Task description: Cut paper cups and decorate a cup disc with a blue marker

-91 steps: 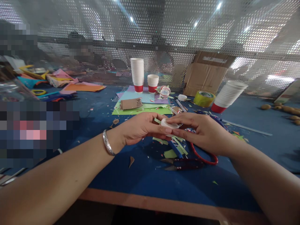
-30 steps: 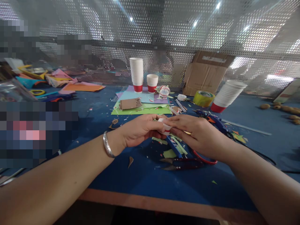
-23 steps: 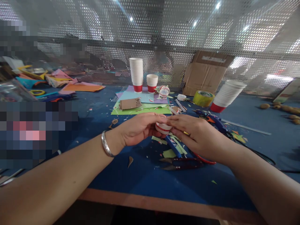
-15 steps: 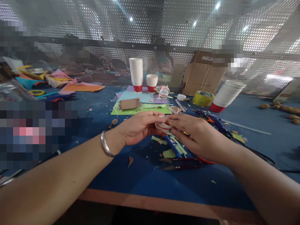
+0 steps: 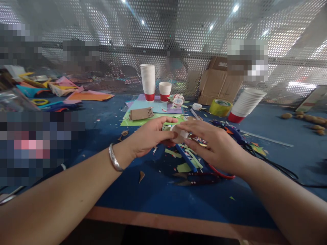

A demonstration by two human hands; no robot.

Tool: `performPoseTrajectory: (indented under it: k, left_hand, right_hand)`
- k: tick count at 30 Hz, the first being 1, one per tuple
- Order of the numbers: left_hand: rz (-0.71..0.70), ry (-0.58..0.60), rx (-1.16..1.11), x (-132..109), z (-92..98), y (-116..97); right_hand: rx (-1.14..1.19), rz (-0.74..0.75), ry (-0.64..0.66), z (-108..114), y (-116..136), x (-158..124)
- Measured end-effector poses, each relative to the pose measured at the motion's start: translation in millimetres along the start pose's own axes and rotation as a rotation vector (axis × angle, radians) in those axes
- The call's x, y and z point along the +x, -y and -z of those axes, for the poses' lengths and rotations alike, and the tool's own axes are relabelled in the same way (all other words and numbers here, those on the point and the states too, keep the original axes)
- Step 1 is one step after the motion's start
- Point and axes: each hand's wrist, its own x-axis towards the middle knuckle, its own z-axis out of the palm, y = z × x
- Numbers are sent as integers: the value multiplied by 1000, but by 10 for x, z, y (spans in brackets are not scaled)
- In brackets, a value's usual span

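Between my two hands is a small white paper-cup piece, held a little above the table. My left hand, with a silver bangle at the wrist, grips it with the thumb across its near face. My right hand has its fingers closed on the piece's right side. Below my hands lie green paper scraps, a blue strip and dark-handled thread snips. A red handle shows under my right wrist.
Behind stand stacked paper cups, a shorter cup stack, yellow tape and a leaning cup stack. A glue gun with its cord lies right. Folded cardboard rests on coloured paper sheets. A cardboard box leans behind.
The piece has been turned: its red-striped side faced me before, and now a plain white face does. My left thumb has moved down onto that face.
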Motion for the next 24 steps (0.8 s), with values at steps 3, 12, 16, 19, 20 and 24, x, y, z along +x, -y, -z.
performPoseTrajectory:
  k: [3, 12, 16, 19, 20, 24]
  left_hand:
    - [-81, 34, 70, 0, 7, 28]
    - [-435, 41, 486, -59, -2, 34]
    - [-500, 4, 536, -91, -25, 16]
    - [-546, -29, 596, -119, -37, 9]
    - [-560, -38, 614, -129, -40, 7]
    - [-555, -43, 608, -143, -38, -3]
  right_hand:
    - [42, -118, -82, 13, 4, 18]
    - [65, -107, -144, 29, 23, 28]
    - [52, -75, -181, 19, 20, 24]
    - [42, -54, -208, 17, 24, 6]
    - [39, -52, -210, 19, 27, -1]
    - [29, -52, -206, 36, 42, -11]
